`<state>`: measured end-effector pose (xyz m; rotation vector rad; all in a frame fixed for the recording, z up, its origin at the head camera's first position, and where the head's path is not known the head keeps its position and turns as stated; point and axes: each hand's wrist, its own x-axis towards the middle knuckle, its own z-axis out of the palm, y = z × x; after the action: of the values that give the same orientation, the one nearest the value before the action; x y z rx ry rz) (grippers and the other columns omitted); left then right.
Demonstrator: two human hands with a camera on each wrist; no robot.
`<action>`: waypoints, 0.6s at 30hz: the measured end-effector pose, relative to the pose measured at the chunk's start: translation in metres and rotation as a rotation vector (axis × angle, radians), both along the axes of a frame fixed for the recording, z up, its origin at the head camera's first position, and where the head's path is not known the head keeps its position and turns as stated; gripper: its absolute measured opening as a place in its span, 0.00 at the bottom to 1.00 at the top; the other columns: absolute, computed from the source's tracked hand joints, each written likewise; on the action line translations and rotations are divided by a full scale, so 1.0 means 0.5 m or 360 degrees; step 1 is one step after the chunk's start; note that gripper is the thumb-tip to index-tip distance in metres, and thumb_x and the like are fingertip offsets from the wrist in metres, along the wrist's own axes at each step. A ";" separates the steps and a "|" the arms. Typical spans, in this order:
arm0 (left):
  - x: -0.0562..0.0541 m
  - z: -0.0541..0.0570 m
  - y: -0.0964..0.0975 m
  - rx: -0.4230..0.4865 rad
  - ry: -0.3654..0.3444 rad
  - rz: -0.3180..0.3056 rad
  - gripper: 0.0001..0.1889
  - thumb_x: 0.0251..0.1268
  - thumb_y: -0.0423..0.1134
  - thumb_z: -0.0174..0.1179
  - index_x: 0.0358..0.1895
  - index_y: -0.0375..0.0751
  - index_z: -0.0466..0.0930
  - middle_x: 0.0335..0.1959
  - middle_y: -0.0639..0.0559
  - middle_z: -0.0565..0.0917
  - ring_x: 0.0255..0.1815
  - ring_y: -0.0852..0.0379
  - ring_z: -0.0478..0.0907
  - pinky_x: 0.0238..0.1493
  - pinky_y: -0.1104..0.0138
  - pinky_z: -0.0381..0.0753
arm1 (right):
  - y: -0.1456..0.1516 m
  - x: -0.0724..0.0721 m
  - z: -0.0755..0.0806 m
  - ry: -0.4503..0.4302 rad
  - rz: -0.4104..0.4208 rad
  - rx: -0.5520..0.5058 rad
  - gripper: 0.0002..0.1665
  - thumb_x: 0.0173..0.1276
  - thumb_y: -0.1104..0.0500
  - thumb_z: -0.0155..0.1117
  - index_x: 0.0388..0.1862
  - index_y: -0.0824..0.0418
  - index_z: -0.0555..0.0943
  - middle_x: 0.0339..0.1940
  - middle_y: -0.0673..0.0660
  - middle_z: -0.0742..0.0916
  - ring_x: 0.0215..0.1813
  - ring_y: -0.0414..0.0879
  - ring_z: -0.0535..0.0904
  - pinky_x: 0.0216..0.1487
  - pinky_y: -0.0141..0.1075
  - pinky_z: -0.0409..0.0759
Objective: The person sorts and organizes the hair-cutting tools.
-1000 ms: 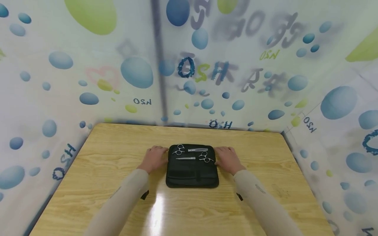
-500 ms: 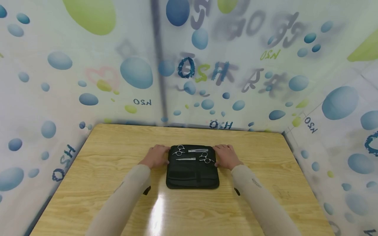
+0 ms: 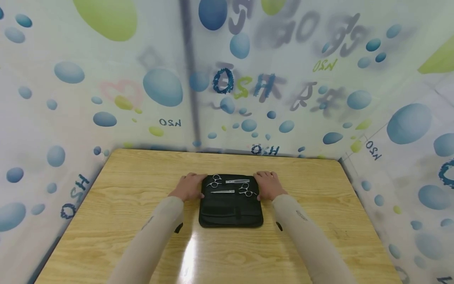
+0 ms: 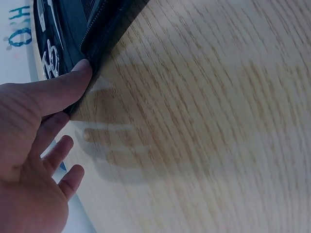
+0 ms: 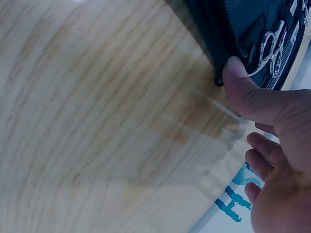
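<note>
A black zippered scissor case [image 3: 220, 211] lies on the wooden table, with two pairs of silver scissors on its upper side. The thinning scissors [image 3: 237, 181] have their finger rings at the left; the plain-bladed scissors [image 3: 222, 191] have theirs at the right. My left hand [image 3: 189, 187] pinches the case's left edge, its thumb [image 4: 80, 73] on top and index finger at the border below. At the opposite edge my right hand [image 3: 268, 185] holds the case, thumb [image 5: 236, 73] pressed on its border. The other fingers of both hands extend past the far side, partly hidden in the head view.
The wooden table [image 3: 227, 256] extends around the case on all sides. Behind its far edge stands a wall [image 3: 124, 55] patterned with blue and green dots and lettering, with further walls at left and right.
Both hands have shifted slightly inward, closer over the case's side edges. The case and the scissors lie almost where they were.
</note>
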<state>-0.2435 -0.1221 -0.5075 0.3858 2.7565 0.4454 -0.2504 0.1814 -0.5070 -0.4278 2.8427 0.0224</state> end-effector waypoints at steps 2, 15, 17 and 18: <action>-0.001 0.000 0.000 -0.0015 -0.0011 -0.0003 0.41 0.56 0.44 0.71 0.74 0.47 0.63 0.70 0.40 0.69 0.74 0.40 0.60 0.74 0.44 0.56 | -0.003 -0.004 -0.002 -0.0019 -0.0006 0.0024 0.54 0.49 0.48 0.81 0.73 0.59 0.66 0.72 0.60 0.71 0.73 0.58 0.63 0.75 0.55 0.55; -0.004 -0.008 -0.005 -0.0056 0.0038 -0.0065 0.43 0.56 0.46 0.71 0.75 0.47 0.60 0.72 0.41 0.68 0.75 0.41 0.58 0.74 0.44 0.54 | -0.017 -0.013 0.010 -0.0079 -0.0061 0.0050 0.56 0.45 0.50 0.83 0.71 0.59 0.65 0.69 0.62 0.74 0.71 0.59 0.66 0.75 0.55 0.55; -0.005 -0.011 -0.008 -0.0070 0.0055 -0.0079 0.44 0.56 0.46 0.71 0.75 0.45 0.59 0.72 0.41 0.67 0.76 0.41 0.56 0.74 0.43 0.54 | -0.016 -0.013 0.009 -0.0077 -0.0072 0.0025 0.57 0.45 0.50 0.84 0.72 0.59 0.64 0.69 0.62 0.74 0.71 0.59 0.66 0.75 0.55 0.55; -0.005 -0.013 -0.010 -0.0068 0.0067 -0.0087 0.44 0.56 0.47 0.71 0.75 0.44 0.59 0.72 0.41 0.67 0.76 0.41 0.56 0.74 0.43 0.54 | -0.016 -0.014 0.009 -0.0076 -0.0080 0.0006 0.57 0.44 0.50 0.84 0.72 0.59 0.64 0.69 0.62 0.75 0.70 0.59 0.67 0.75 0.55 0.55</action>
<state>-0.2459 -0.1271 -0.5138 0.4636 2.7834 0.3683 -0.2572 0.1735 -0.5026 -0.3515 2.8051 0.0074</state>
